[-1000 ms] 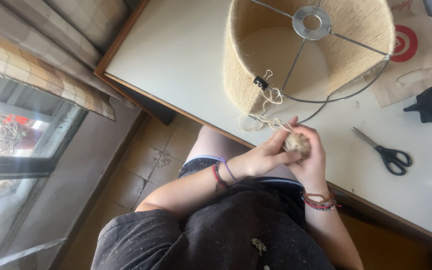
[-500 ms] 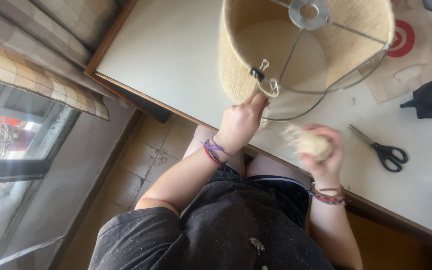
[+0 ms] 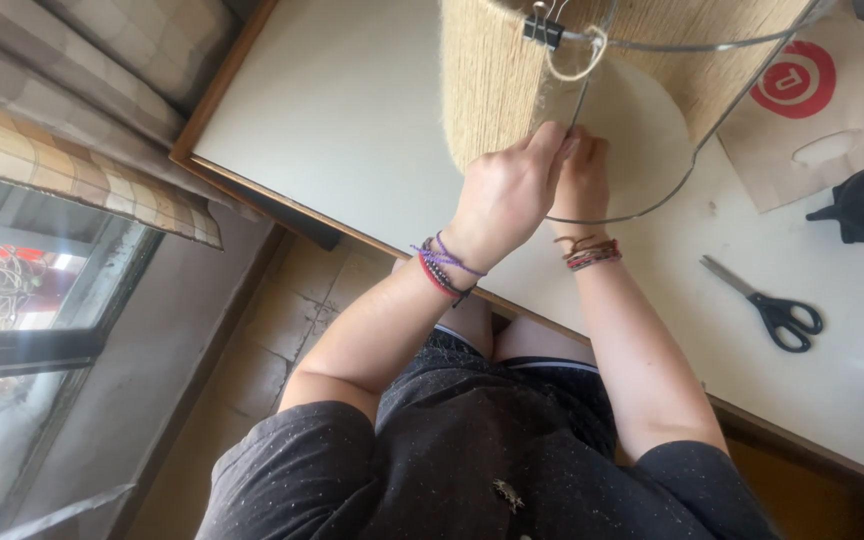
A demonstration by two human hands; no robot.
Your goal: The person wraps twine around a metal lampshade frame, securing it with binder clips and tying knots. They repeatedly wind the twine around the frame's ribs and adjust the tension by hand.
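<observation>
Left hand (image 3: pixel 508 195): raised to the lampshade's lower edge, fingers bunched against the twine wrapping, wrist bent, bracelets on.
Right hand (image 3: pixel 582 175): close beside the left, mostly hidden; finger state cannot be told.
Lampshade (image 3: pixel 492 85): twine-wrapped wire frame on the table (image 3: pixel 352 120).
Scissors (image 3: pixel 767 305): lying apart, right.

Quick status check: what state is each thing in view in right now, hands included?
Lampshade: on its side, partly wrapped in twine.
Binder clip: clamped on the wire rim.
Left hand: closed at the lower rim.
Right hand: at the rim, mostly hidden.
Scissors: flat on the table, blades closed.
</observation>
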